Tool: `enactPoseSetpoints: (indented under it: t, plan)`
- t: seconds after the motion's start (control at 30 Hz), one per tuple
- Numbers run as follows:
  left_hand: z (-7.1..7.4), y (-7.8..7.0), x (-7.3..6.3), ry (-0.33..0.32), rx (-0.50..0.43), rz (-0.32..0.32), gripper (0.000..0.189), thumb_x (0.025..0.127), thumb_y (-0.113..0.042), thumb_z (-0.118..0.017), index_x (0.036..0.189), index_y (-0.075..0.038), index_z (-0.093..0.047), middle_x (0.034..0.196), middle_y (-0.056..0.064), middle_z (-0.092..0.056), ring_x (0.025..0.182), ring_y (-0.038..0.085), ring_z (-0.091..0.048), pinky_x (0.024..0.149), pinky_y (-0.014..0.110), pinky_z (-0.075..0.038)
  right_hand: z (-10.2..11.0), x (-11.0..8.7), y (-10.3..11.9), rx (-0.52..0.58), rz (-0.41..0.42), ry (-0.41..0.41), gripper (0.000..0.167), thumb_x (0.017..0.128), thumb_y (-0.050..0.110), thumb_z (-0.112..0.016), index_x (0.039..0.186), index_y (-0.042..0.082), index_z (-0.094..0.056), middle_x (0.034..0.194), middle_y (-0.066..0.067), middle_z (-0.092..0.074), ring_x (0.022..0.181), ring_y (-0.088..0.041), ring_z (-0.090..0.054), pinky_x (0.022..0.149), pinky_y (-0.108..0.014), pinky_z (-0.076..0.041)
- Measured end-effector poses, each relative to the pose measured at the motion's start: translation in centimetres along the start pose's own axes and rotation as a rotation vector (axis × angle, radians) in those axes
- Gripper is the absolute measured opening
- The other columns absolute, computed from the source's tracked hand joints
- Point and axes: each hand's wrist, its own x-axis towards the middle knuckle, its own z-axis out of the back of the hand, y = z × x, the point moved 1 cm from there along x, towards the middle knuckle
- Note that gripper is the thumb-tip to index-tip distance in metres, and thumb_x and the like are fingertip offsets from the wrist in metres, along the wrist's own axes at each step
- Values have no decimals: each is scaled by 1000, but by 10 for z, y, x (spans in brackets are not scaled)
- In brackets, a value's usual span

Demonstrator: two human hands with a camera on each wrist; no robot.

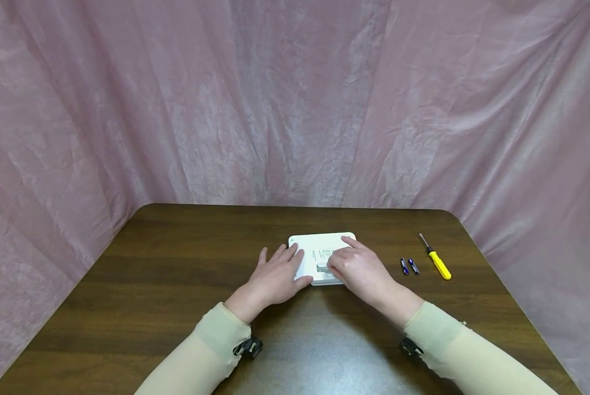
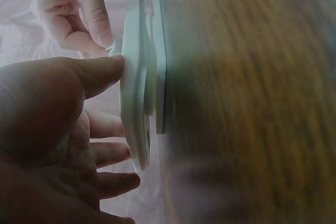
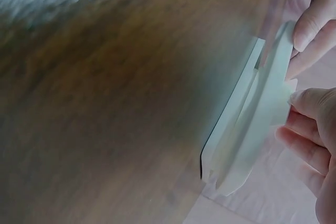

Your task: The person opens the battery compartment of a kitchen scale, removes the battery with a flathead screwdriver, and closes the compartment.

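A flat white kitchen scale (image 1: 305, 241), apparently upside down with printed text on top, lies on the table. Side-on, its two layers with a gap between them show in the left wrist view. My left hand (image 1: 274, 278) rests spread on its left part, the thumb (image 2: 102, 73) at the near edge. With curled fingers, my right hand (image 1: 361, 271) pinches a small white battery cover (image 1: 321, 267) at the middle of the scale. The right hand (image 3: 312, 124) hides part of that cover, and whether it is fully loose I cannot tell.
Two small blue batteries (image 1: 404, 266) lie side by side to the right of the scale. Beyond them is a screwdriver (image 1: 439, 265) with a yellow handle. The brown wooden table (image 1: 176, 263) ends at a pink curtain (image 1: 295, 109).
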Motion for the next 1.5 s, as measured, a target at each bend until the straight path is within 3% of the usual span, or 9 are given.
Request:
enactPoseSetpoints:
  t: [0.47,0.77,0.93,1.23,1.5]
  plan:
    - [-1,0,-2,-3,-8,-9,76,113,-58,-57,170,-9,-44,178,14,-33,165,39,-29,128,73,-16,-5,-1,3,5,11,9,21,92,7,-89,84,15,-72,85,4,-75,90,-17,-76,123,-48,-43]
    - [1,-2,-3,-1,4,-5,76,112,-58,-57,170,-9,-45,178,13,-33,164,39,-30,128,73,-17,-7,-4,1,5,10,18,14,89,13,-95,90,13,-81,94,3,-78,98,-18,-76,121,-51,-46]
    - [1,-1,-4,1,0,-5,76,112,-58,-57,170,-9,-45,178,14,-33,165,39,-30,128,74,-17,-7,-7,1,18,19,46,10,94,19,-91,97,11,-86,103,2,-80,107,-18,-75,123,-53,-43]
    - [0,-1,-3,7,-12,-2,76,113,-58,-57,170,-10,-44,179,14,-33,165,38,-29,128,73,-16,-1,-17,-1,13,89,117,23,98,28,-87,115,12,-87,123,-5,-80,131,-34,-68,122,-61,-41]
    - [0,0,-3,15,-10,3,77,112,-57,-58,171,-10,-43,179,13,-32,165,38,-28,128,73,-15,2,-22,-1,-7,81,167,37,99,34,-86,128,11,-84,134,-7,-77,140,-37,-62,123,-61,-40]
